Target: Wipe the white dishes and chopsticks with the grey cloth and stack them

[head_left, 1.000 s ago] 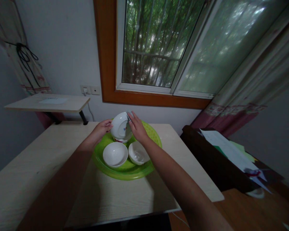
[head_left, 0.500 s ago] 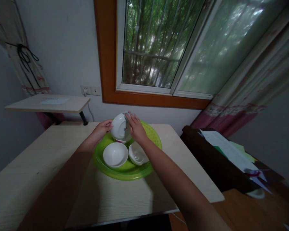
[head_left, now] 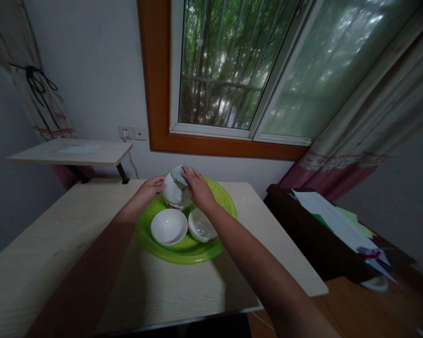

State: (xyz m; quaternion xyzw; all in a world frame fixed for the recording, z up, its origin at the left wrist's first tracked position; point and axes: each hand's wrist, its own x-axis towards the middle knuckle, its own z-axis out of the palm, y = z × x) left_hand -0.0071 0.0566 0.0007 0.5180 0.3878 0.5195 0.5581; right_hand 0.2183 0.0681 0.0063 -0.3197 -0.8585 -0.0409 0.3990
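My left hand (head_left: 154, 187) grips the left edge of a white bowl (head_left: 172, 193), which is tilted up at the back of a round green tray (head_left: 183, 258). Against the bowl's upper right side, my right hand (head_left: 198, 188) presses a pale grey-green cloth (head_left: 178, 175). Part of the bowl is hidden behind that cloth and the right fingers. Two more white bowls stand upright on the tray in front: one on the left (head_left: 169, 226) and one on the right (head_left: 200, 225), the latter partly covered by my right forearm.
The tray rests on a light wooden table (head_left: 74, 234). A small raised shelf (head_left: 70, 152) with a paper on it stands at the back left. Behind is a window with an orange-brown frame (head_left: 225, 146). Papers (head_left: 338, 220) lie on a dark piece of furniture to the right.
The cloth has shifted left and down over the face of the tilted bowl, with my right hand moving slightly. My left hand and the other bowls stay in place.
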